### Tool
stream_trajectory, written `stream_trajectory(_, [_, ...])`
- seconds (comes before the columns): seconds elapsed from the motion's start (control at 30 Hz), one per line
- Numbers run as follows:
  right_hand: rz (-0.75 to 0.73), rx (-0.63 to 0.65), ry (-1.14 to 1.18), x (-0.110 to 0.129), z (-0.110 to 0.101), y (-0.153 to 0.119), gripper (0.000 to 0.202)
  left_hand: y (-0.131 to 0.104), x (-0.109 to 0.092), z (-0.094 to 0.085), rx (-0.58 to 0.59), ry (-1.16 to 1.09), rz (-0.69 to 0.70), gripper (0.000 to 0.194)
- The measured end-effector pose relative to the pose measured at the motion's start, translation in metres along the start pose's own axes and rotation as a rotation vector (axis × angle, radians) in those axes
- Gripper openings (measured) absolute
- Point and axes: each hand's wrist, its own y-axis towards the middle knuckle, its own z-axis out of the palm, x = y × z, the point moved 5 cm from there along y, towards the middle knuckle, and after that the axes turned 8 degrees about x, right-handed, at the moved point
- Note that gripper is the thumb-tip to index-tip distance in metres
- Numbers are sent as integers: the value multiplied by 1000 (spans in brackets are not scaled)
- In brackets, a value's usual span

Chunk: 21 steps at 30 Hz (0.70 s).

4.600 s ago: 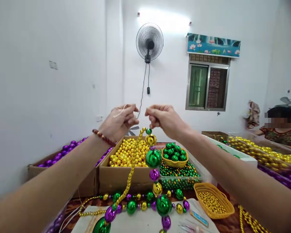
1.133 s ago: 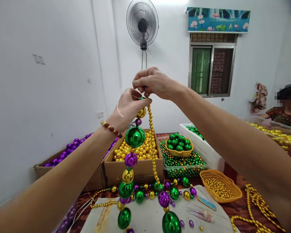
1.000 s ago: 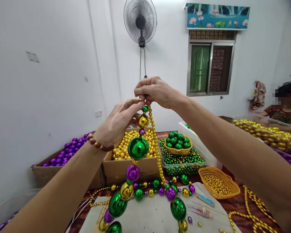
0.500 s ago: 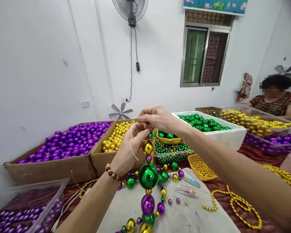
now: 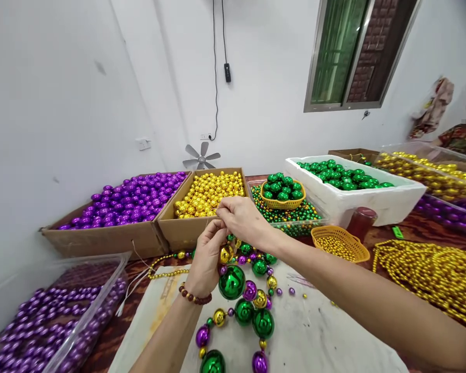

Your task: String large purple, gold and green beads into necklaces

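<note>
Bordering the far edge of the pale cloth (image 5: 314,326), two cardboard boxes, one of purple beads (image 5: 112,241) and one of gold beads (image 5: 190,228), stand side by side on the counter (image 5: 135,272). A clear tub (image 5: 89,309) of purple beads limits the left, while an orange basket (image 5: 363,251) and a heap of gold strands (image 5: 427,274) bound the right. The broadest stretch of cloth spreads right of the large-beaded strand (image 5: 232,282), partly beneath the right forearm.

The hands meet just in front of the gold box, fingertips pinched closely together at the strand's upper end; any thread between them is too fine to make out. The left hand (image 5: 207,254) rises from below, thumb up, a gold bead beside its palm. The right hand (image 5: 244,220) comes in from the side, knuckles uppermost, its forearm slanting down. Below them, the strand runs down onto the cloth, spreading toward the near edge.
</note>
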Motion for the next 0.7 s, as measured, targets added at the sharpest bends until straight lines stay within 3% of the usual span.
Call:
stream_trajectory(0.2, [54,101,112,-22,40,-7,24,-11,16,-28,-7,165,-106,15])
stream_trajectory(0.4, [74,146,279,-37,84,-18,21,-21,38,-57,-92,63,-225,20])
stream_trajectory(0.5, [114,91,577,-47,103,-28,17,-28,47,-73,-141,38,-257,21])
stream_trajectory(0.6, [222,-45,990,-63,116,-46,12,-34,49,-87,-179,83,-261,21])
stream_trajectory(0.7, [269,-130,1147,-77,124,-71,14,-39,47,-97,-197,111,-241,21])
